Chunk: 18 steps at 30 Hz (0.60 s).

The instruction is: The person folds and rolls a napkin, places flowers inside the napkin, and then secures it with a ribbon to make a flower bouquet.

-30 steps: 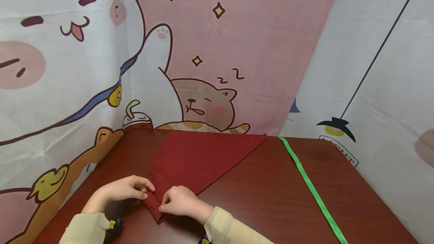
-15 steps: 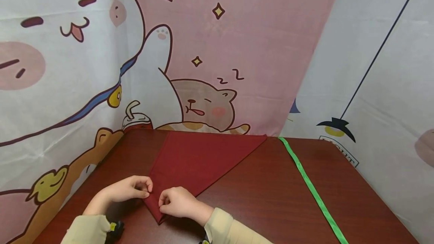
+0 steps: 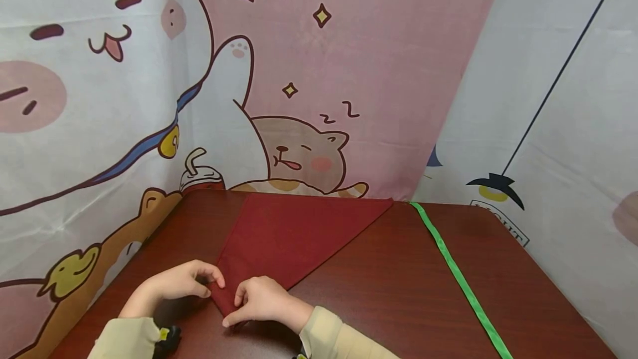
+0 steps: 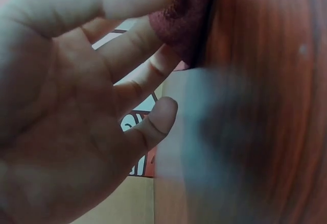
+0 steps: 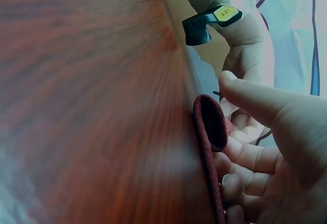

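Cloth of dark red, matte woven fabric (image 3: 294, 242), laid flat in a roughly triangular shape on a reddish-brown, wood-grained bench (image 3: 399, 298). Broad side runs along the far edge of the bench; a long slanting edge descends from the far right corner, and the cloth narrows to a near tip between the two hands. Fine line, parallel to the left border, resembles a hem or fold. Surface mostly smooth; tone deeper at the near end. Right wrist view: near edge turned over into a hollow, flattened loop, dark inside, with coarse weave visible along the rim.

Left hand (image 3: 176, 282): grasping the cloth at its left border near the tip, thumb on one face and fingers behind; little finger apart from it. Right hand (image 3: 266, 299): grip released, thumb spread away from the fingers, fingertips touching the cloth beside the loop.

Both forearms in pale yellow sleeves (image 3: 344, 338); black wrist device with a yellow label (image 3: 166, 341) at the left wrist. Well to the right of the cloth, a narrow bright green ribbon (image 3: 458, 276) lies lengthwise on the bench. Behind: pink and white fabric backdrop with cartoon animals (image 3: 389, 60).
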{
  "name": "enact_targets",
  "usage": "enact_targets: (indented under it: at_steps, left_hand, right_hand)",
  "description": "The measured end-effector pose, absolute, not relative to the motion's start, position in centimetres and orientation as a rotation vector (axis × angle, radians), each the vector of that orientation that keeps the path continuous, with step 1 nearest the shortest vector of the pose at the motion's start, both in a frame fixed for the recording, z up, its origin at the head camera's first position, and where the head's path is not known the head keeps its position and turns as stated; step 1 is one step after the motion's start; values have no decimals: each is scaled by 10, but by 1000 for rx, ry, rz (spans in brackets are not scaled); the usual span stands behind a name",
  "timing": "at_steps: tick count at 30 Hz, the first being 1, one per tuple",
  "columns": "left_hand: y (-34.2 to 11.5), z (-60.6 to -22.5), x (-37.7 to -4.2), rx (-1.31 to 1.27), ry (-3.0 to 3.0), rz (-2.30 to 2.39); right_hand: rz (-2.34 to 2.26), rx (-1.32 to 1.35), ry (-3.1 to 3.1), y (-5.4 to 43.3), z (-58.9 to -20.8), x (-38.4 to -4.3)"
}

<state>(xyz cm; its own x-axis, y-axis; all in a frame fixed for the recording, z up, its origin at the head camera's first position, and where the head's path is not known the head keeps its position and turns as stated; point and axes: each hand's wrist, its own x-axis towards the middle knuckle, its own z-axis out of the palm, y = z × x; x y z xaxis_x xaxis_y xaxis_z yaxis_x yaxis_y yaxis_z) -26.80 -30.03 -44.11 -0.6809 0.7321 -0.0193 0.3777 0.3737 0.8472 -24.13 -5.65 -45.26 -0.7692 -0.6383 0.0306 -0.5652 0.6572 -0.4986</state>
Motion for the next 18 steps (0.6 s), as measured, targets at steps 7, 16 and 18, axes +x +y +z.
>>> enact_targets:
  at_steps: [7, 16, 18]
  left_hand:
    - [-300, -443, -270, 1004, 2254, 1212]
    - [-300, -443, -273, 1021, 2267, 1215]
    - [-299, -442, -273, 1002, 2269, 1202]
  right_hand:
    - [-706, -995, 2760, -57, -454, -240]
    - [-695, -991, 2804, -58, -455, -240]
    - [-690, -979, 2809, -58, -454, -239]
